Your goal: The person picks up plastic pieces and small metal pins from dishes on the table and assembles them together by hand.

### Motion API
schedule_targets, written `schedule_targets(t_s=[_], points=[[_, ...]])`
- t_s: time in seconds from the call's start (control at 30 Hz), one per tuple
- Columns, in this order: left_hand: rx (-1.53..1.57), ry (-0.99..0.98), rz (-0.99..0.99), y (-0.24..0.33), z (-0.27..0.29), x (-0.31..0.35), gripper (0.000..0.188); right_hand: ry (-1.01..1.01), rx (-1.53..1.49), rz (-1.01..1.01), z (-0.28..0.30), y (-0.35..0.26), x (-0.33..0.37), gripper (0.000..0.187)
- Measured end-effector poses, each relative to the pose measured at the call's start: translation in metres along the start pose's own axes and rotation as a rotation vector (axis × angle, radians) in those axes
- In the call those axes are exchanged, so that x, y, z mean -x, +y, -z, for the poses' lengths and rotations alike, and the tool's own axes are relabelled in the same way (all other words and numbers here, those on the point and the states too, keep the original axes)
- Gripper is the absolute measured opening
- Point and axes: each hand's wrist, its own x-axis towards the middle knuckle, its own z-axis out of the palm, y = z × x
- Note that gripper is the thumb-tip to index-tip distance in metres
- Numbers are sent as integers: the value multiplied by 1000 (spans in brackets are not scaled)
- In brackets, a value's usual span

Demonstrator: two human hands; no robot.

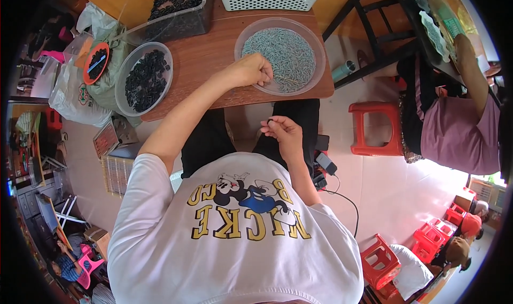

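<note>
My left hand reaches over the near left rim of a round clear plastic tub. Its fingers pinch a thin yellowish stick that extends over the many small grey-green rod-shaped pieces inside. Nearer my body, my right hand is held above my lap, apart from the table. Between its thumb and fingers is a small black piece, mostly covered, so its exact kind does not show.
On the brown table stand a tub of black parts, a clear box of dark parts and a white perforated basket. A red stool and a seated person are to the right. A cable crosses the floor.
</note>
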Motion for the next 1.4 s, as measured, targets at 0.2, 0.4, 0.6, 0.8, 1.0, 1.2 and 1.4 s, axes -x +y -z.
schedule_targets(t_s=[0.2,0.4,0.6,0.8,1.0,1.2,1.4], points=[[-113,44,-100,2,2,4,12,5,-38,53,-9,-21,-2,14],[405,85,-33,14,5,34,14,69,-99,117,-20,-44,-12,13],[1036,252,122,9,-25,84,14,62,-78,128,-47,-66,-15,15],[1455,346,-3,-7,-50,106,13,36,77,170,-69,-67,-16,15],[1555,385,-22,-9,-52,115,15,19,164,168,-84,-68,-14,14],[1559,381,-28,-12,-52,119,19,-4,194,167,-88,-67,-13,13],[1495,415,-33,-11,-54,121,19,-4,205,166,-90,-67,-10,12]])
